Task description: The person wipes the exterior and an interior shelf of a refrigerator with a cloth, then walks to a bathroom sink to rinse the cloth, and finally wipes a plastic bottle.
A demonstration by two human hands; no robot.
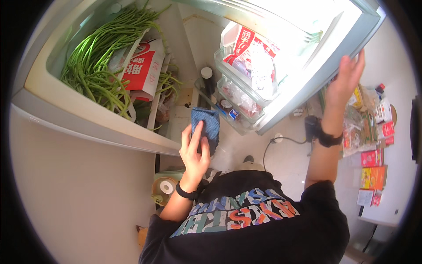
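My left hand point(194, 155) holds a folded blue cloth point(205, 123), fingers spread over its near face. The cloth is in front of the gap between the fridge body and the open refrigerator door point(313, 76). My right hand point(344, 82) is raised against the outer side of that door, fingers extended; its exact contact is hard to see. Left of the cloth, a fridge shelf holds long green beans point(95, 62) and a red-and-white paper bag point(143, 71). Clear door bins point(240, 79) hold a red-and-white printed packet point(252, 56), plastic-wrapped items and a dark bottle with a white cap point(207, 77).
At the right, a white surface point(404, 184) carries several boxes and bagged foods point(357, 122). A black cord point(268, 148) hangs near my right forearm. Low on the left sits a round container point(160, 191) holding a white roll. The fridge's front rim point(99, 109) curves across the left side.
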